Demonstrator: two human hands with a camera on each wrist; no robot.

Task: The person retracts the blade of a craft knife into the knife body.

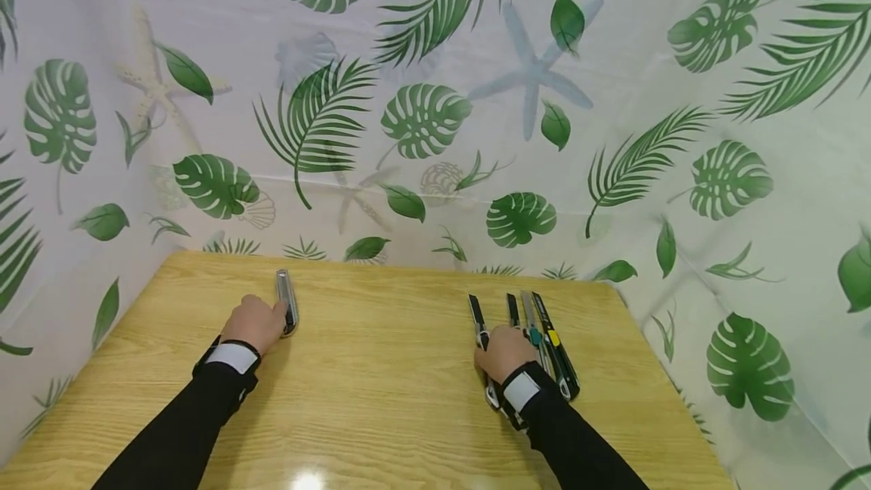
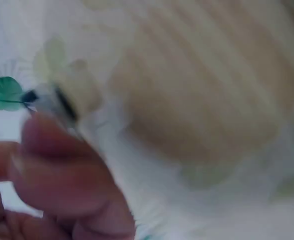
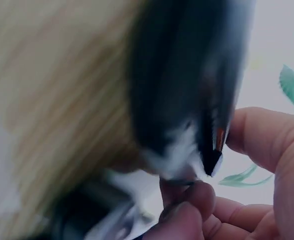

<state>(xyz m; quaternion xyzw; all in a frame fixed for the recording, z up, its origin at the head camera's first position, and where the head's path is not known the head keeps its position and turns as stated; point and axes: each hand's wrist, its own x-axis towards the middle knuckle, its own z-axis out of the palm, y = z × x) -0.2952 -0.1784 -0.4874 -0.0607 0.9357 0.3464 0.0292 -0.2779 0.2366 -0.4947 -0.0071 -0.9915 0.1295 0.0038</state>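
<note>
We see the left hand pinching with thumb and fingers a slim silver-and-black metal cutter, which lies near the far left part of the table, made of yellowish wood. The left wrist view shows the thumb tip pressed against this cutter, a detail that is small in the head view, but most of its body is hidden there.

The right hand is grasping a dark slim cutter between thumb and fingers, as we see in the right wrist view; we cannot tell which of the row it is. Only the head view gives us the whole row: a black-and-silver cutter at the left, a black-tipped cutter mostly covered by the hand, a silver cutter with a teal part, and a black cutter with a yellow mark.

Both wrists carry dark bands with white patches, above black sleeves. Behind the table hangs a white cloth printed with green leaves and pale starfish.
</note>
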